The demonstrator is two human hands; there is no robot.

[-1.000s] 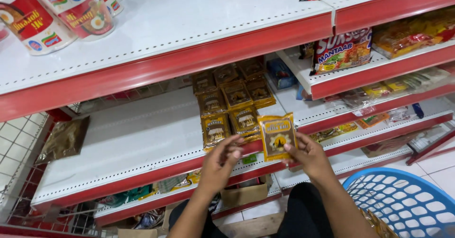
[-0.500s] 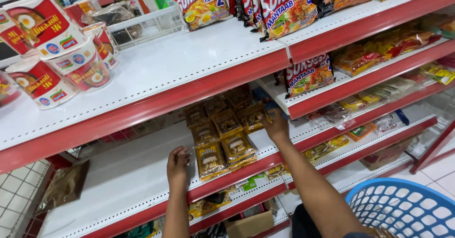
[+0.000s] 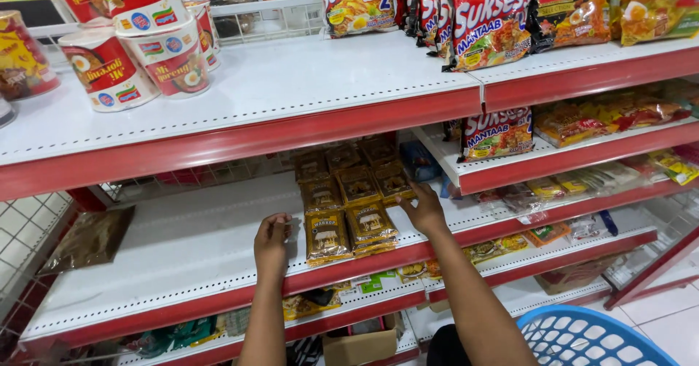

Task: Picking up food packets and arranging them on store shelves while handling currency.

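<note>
Left hand (image 3: 272, 244), right hand (image 3: 424, 211) flank brown packets (image 3: 350, 207) on shelf (image 3: 175, 253)

Both arms reach forward; left hand (image 3: 272, 241) curled, right hand (image 3: 424, 209) open.

Open shelf to the left, packets crowding the right

Bare white shelf (image 3: 182, 257) lies free left of the left hand (image 3: 272, 242); brown packets (image 3: 349, 206) and the upper red shelf edge (image 3: 240, 144) hem the right hand (image 3: 424, 211).

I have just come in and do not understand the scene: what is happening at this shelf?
A person reaches both bare hands onto a white shelf with a red edge. The left hand rests beside a row of brown-and-gold packets, fingers curled. The right hand touches the packets further back. A blue basket stands at lower right.
</note>
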